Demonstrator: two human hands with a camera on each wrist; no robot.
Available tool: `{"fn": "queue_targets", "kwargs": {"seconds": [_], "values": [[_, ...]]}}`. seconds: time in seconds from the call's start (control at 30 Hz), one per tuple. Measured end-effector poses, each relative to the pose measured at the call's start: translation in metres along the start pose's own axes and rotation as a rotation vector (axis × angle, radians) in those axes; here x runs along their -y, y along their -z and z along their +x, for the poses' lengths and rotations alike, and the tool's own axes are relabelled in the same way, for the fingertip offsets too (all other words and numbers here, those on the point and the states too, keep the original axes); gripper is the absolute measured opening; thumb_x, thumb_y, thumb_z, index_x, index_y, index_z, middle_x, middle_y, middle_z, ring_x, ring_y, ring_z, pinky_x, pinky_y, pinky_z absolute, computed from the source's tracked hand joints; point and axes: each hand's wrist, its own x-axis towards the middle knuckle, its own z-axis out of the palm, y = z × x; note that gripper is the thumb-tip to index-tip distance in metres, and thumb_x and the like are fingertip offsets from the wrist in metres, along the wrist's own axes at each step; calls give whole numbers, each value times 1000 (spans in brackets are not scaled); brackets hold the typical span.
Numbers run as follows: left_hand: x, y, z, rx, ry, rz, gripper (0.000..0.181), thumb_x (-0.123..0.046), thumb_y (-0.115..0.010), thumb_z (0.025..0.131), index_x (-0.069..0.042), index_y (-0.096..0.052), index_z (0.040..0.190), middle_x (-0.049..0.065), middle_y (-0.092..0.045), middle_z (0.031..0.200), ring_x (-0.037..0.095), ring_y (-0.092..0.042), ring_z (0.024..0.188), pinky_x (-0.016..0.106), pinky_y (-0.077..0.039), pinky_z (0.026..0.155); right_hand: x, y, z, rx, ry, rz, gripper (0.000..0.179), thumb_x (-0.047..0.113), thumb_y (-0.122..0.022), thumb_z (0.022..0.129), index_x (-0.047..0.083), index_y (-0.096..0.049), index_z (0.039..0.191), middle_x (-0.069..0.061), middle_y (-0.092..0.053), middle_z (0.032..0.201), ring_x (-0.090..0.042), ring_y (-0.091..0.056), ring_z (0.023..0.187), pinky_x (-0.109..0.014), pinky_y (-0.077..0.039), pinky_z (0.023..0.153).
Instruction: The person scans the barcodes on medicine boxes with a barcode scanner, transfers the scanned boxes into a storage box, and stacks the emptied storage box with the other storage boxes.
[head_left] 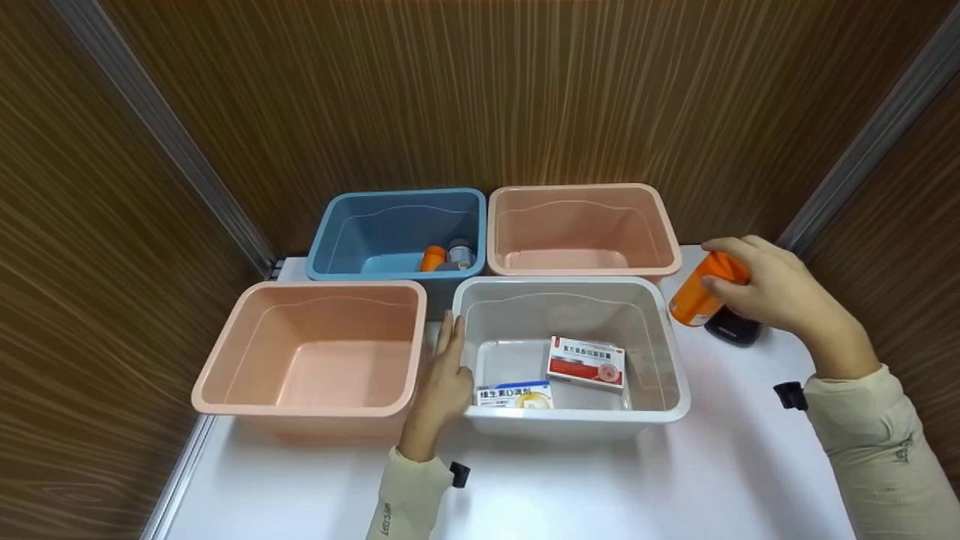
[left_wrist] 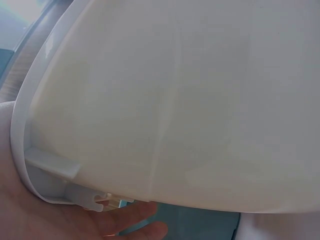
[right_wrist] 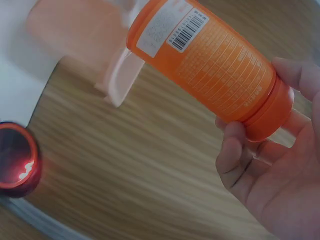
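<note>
My right hand (head_left: 780, 281) grips an orange bottle (head_left: 696, 294) by its cap end, tilted, to the right of the white bin. In the right wrist view the bottle (right_wrist: 210, 65) shows a barcode and printed lines, with thumb and fingers around the cap. My left hand (head_left: 444, 382) lies along the left rim of the white bin (head_left: 570, 418), its fingers extended. In the left wrist view those fingers (left_wrist: 132, 215) reach under the bin's edge. Inside the white bin are a red-and-white medicine box (head_left: 586, 363) and a white-and-blue box (head_left: 516, 395).
A black scanner-like device (head_left: 733, 328) with a red glow in the right wrist view stands under the bottle. Behind are a blue bin (head_left: 397, 196) holding an orange bottle (head_left: 433, 258) and a grey one, and a pink bin (head_left: 577, 191). Another pink bin (head_left: 307, 410) is at left. Wood-grain walls surround the table.
</note>
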Motion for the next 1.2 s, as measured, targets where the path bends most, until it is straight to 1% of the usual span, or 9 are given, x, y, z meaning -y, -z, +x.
{"fn": "queue_targets", "kwargs": {"seconds": [0.13, 0.27, 0.5, 0.6, 0.7, 0.8, 0.87, 0.97, 1.2], "values": [[-1, 1, 0, 3, 14, 12, 74, 7, -45, 89, -1, -23, 159, 17, -6, 168, 42, -7, 151, 56, -14, 118, -15, -1, -2, 37, -51, 14, 48, 28, -67, 96, 11, -57, 139, -21, -55, 115, -36, -54, 88, -41, -46, 65], [-3, 1, 0, 9, 31, 15, 74, 6, -46, 90, -3, -23, 160, 16, -6, 168, 40, -7, 151, 56, -15, 118, -30, -6, -3, 75, -87, 36, 47, 24, -66, 96, 10, -56, 141, -23, -52, 119, -38, -56, 90, -37, -51, 64], [-3, 1, 1, 5, 23, 5, 74, 8, -45, 90, -3, -23, 160, 16, -6, 168, 39, -8, 152, 56, -15, 118, -53, -21, -5, 113, -52, 19, 37, 16, -66, 92, 7, -62, 128, -26, -54, 111, -39, -55, 91, -49, -47, 69], [-2, 0, 1, 3, 18, -5, 74, 8, -45, 90, -2, -23, 160, 17, -6, 168, 40, -8, 151, 56, -14, 118, -60, -28, -7, 158, -81, 48, 33, 24, -66, 95, 8, -61, 123, -28, -53, 114, -41, -54, 94, -52, -47, 71], [-1, 1, 0, -4, 3, 2, 74, 8, -45, 89, 0, -24, 159, 18, -8, 167, 42, -8, 151, 58, -14, 118, -65, -34, -8, 192, -111, 61, 34, 35, -66, 98, 8, -60, 118, -27, -54, 114, -41, -53, 96, -51, -47, 72], [-1, 1, 0, -12, -12, 12, 73, 7, -44, 89, 1, -25, 158, 19, -9, 167, 43, -8, 151, 59, -12, 118, -67, -38, -10, 206, -121, 59, 33, 35, -66, 98, 8, -60, 115, -24, -56, 111, -38, -54, 94, -47, -48, 70], [-1, 1, -1, -14, -16, 16, 72, 7, -44, 88, 2, -25, 158, 19, -9, 167, 43, -8, 151, 59, -10, 118, -69, -40, -12, 212, -124, 64, 30, 30, -66, 98, 6, -59, 116, -23, -57, 109, -38, -55, 92, -45, -50, 69], [-1, 1, -1, -9, -2, 13, 72, 6, -45, 89, 0, -25, 159, 18, -8, 168, 42, -7, 151, 59, -10, 118, -71, -42, -14, 226, -136, 73, 30, 23, -66, 97, 4, -58, 120, -25, -56, 111, -39, -55, 92, -45, -51, 69], [-1, 1, 1, 4, 25, 22, 73, 6, -46, 90, -3, -23, 160, 16, -7, 168, 41, -6, 151, 58, -11, 118, -75, -42, -15, 259, -171, 85, 46, 18, -66, 93, 2, -52, 134, -34, -50, 117, -43, -53, 95, -50, -52, 70]]}}
